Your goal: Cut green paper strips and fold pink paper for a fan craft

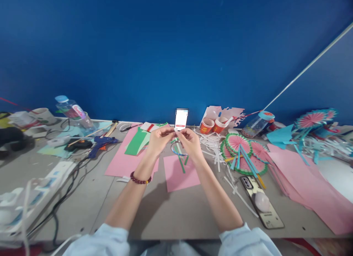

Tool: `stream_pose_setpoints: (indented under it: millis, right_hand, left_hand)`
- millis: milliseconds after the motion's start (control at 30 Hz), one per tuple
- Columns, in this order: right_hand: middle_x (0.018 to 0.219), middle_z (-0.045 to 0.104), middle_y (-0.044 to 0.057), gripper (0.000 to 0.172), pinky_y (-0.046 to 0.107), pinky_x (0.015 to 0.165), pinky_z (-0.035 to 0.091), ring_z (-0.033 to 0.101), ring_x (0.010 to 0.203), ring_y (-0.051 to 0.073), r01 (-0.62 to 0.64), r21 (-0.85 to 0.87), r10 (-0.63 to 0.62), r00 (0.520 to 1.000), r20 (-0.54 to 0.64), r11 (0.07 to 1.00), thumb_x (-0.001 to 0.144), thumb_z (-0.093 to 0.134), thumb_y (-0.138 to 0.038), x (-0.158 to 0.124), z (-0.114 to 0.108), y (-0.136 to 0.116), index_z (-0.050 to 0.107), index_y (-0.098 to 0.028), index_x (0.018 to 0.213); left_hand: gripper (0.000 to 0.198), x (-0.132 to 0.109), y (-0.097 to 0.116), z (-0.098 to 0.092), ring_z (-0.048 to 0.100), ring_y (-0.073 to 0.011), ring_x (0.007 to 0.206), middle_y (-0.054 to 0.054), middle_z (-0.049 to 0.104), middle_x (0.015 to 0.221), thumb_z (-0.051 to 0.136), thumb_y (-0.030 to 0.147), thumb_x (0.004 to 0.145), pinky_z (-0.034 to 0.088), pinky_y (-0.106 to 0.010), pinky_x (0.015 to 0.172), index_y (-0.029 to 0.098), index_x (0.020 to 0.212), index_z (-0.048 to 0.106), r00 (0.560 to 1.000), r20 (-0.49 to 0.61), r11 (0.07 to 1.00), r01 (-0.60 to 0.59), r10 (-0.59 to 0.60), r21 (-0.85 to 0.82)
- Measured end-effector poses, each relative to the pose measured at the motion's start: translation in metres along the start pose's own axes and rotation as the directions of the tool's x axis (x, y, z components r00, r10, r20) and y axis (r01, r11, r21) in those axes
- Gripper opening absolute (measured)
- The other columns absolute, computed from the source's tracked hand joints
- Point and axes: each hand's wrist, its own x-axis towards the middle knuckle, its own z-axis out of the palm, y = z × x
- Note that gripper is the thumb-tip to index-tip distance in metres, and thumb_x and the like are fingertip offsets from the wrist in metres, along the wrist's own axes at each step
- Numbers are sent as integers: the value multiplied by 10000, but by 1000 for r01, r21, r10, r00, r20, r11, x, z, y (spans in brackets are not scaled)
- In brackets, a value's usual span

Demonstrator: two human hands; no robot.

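Note:
My left hand (160, 139) and my right hand (191, 141) meet fingertip to fingertip above the middle of the table. Both are closed in a pinch on a small pale piece whose kind is too tiny to make out. Just below the fingers is a bluish ring (178, 152), possibly a tape roll. Narrow green paper strips (181, 164) lie beneath it on a square of pink paper (180, 179). Right behind my fingertips stands a phone with a lit white screen (181, 118). Green paper (135, 144) rests on a larger pink sheet (118, 164) beside my left hand.
Paper fans (239, 145), white paper strips (215, 142) and red paper cups (206, 125) are on the right. A second phone (271, 215) lies nearer. At left are a blue glue gun (100, 144), a bottle (70, 109), cables and a power strip (52, 179).

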Motion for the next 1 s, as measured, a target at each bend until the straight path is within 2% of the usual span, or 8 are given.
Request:
stream_pose_setpoints:
  millis: [533,1000]
  right_hand:
    - [570,501,-45,347,207,428,305,396,457,73,-4,0,4,1000,-7,1000,722,634,-525,0,-1,0,539,-194,679]
    - [575,503,-42,325,201,424,281,388,464,69,-35,46,35,999,4,998,721,634,-501,-2,0,-4,548,-190,687]
  left_hand:
    - [305,0,-2,0,686,-229,790,-77,734,828,776,354,614,539,-317,728,144,832,735,1000,19,1000,-6,6,6]
    - [275,2,-4,1,676,-187,704,-45,708,744,762,316,615,509,-263,632,152,830,710,999,-35,999,-22,23,40]
